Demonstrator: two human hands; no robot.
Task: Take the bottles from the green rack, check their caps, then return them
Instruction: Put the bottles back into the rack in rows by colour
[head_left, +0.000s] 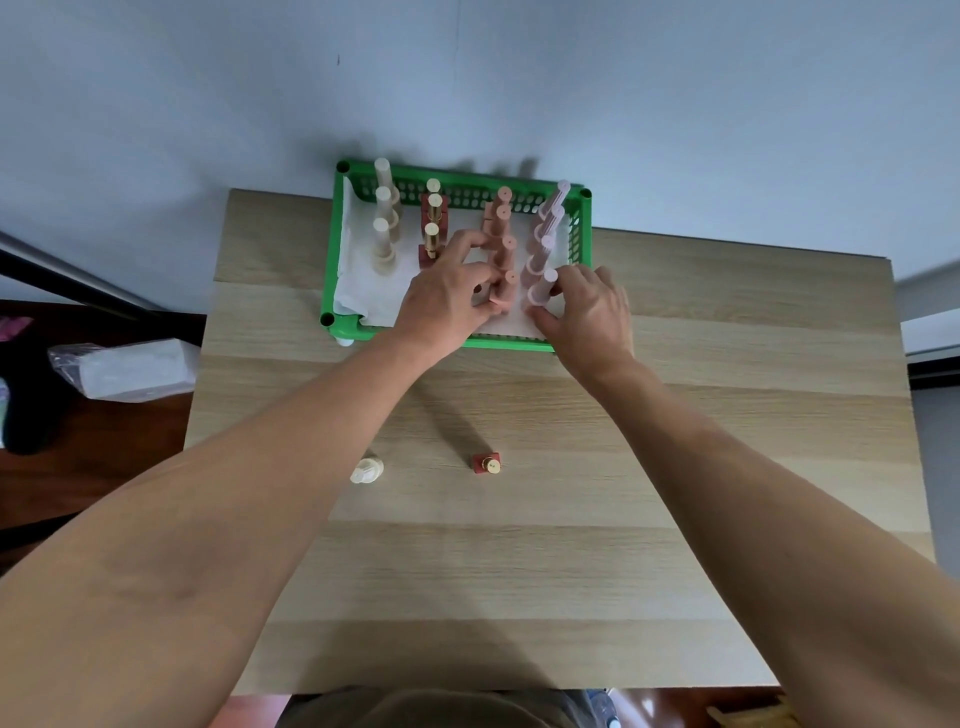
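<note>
Hands reach into the green rack (582, 228); the left hand (447, 301) curls its fingers round the nearest salmon bottle (506, 291); the right hand (592, 317) pinches the nearest pink bottle (543, 288). Near the wrists, outside the rack, a cream bottle (366, 470) and a red bottle (487, 463) stand on the table (675, 467).

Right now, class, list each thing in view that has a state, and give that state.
Green rack: on the table, holding four rows of upright bottles.
Pink bottle: in the rack, left hand grips it.
Lilac bottle: in the rack, right hand grips it.
Cream bottle: out, on the table.
Red bottle: out, on the table.
</note>
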